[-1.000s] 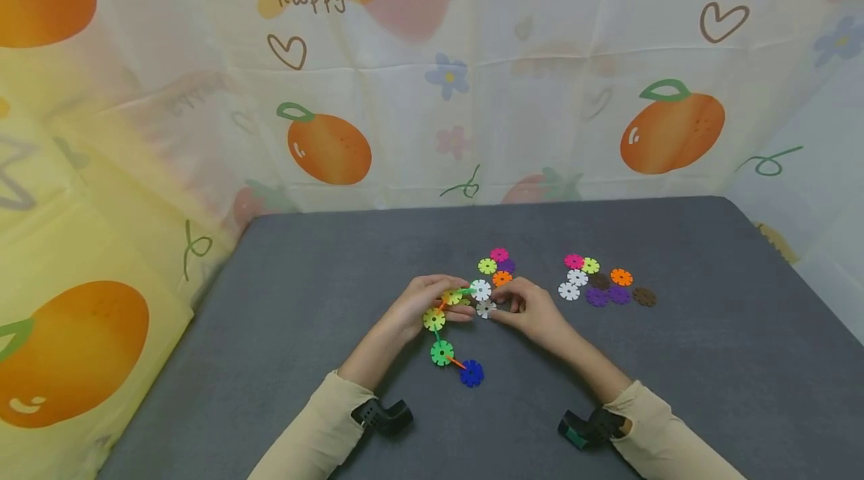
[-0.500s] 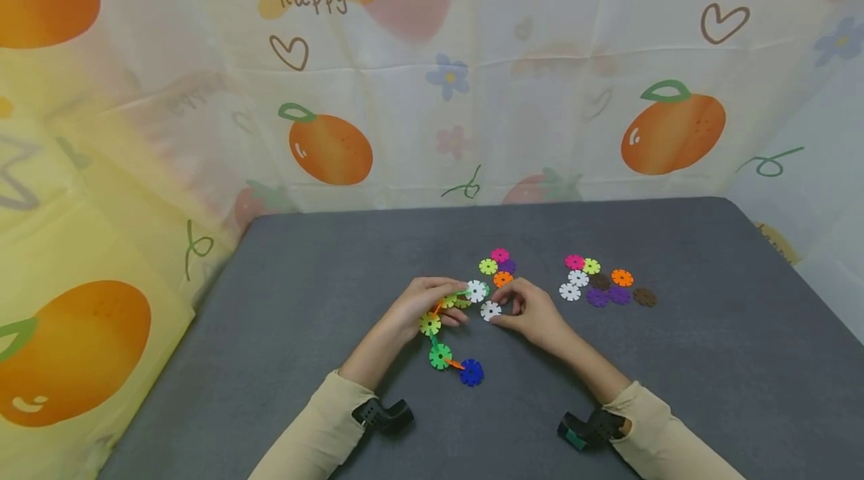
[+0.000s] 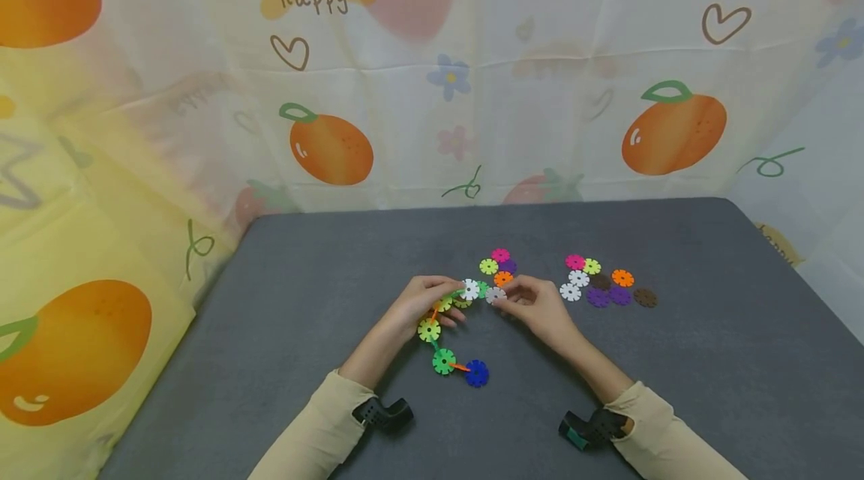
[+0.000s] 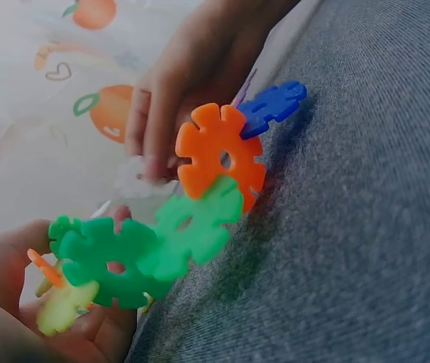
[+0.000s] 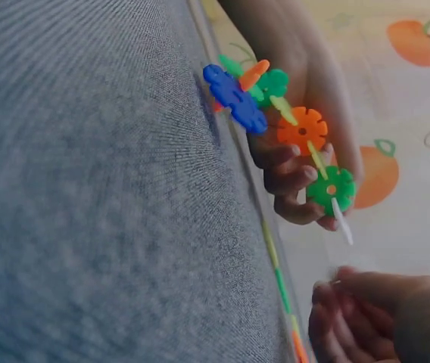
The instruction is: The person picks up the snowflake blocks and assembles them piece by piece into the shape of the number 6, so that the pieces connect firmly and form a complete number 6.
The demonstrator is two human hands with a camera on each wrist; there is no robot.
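A linked chain of notched flower-shaped plastic discs hangs from my left hand [image 3: 421,305], whose fingers and thumb grip its upper end. A blue disc [image 3: 476,373] forms the lower end, joined by way of an orange one to a green disc [image 3: 443,361]. Higher up come yellow discs [image 3: 428,330], then a white disc [image 3: 470,289] near the left fingertips. My right hand [image 3: 541,309] pinches a separate white disc [image 3: 496,295] by its edge, close to the chain's top. That pinched disc looks blurred in the left wrist view and is mostly hidden in the right wrist view.
On the grey table [image 3: 304,262], loose discs lie behind the hands, among them a pink disc [image 3: 500,255] and an orange disc [image 3: 503,279]. Farther right is another loose group with purple discs [image 3: 598,297], white ones and a brown disc [image 3: 645,297]. A printed curtain [image 3: 405,90] hangs behind.
The right hand's white disc has moved rightward, then up away from the person. The chain's white disc has shifted left, showing a green disc beside it. The chain's lower end has swung slightly.
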